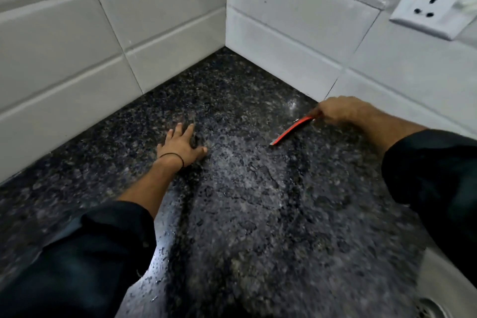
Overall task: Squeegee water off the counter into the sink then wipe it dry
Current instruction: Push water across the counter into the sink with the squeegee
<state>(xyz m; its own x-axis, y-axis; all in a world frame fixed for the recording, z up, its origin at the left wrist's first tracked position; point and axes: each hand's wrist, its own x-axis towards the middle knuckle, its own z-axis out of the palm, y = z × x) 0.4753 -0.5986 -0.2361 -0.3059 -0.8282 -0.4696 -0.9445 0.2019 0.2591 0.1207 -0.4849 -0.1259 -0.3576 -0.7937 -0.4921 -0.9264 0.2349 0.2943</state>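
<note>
Squeegee (293,131), red with a dark edge, lies slanted on the far right part of the counter (232,214), near the right-hand tiled wall (296,20). Its far end is gripped by the right hand (340,110), fingers curled closed around it; its near, lower end touches the stone. Left hand (182,146) rests flat on the counter, palm down, fingers spread wide, holding nothing; a thin dark band (173,157) circles its wrist. Both forearms emerge from dark sleeves (77,253). The counter is dark speckled stone meeting two white tiled walls at a corner at upper centre. Water (245,175) covers the middle of the counter as a glossy film between the two hands, with droplets (160,261) showing in the bright reflection beside the left sleeve. Sink (444,279) shows at the lower right corner, with part of its drain (429,308) visible at the frame edge. A white wall socket (431,5) sits on the right wall, upper right.
</note>
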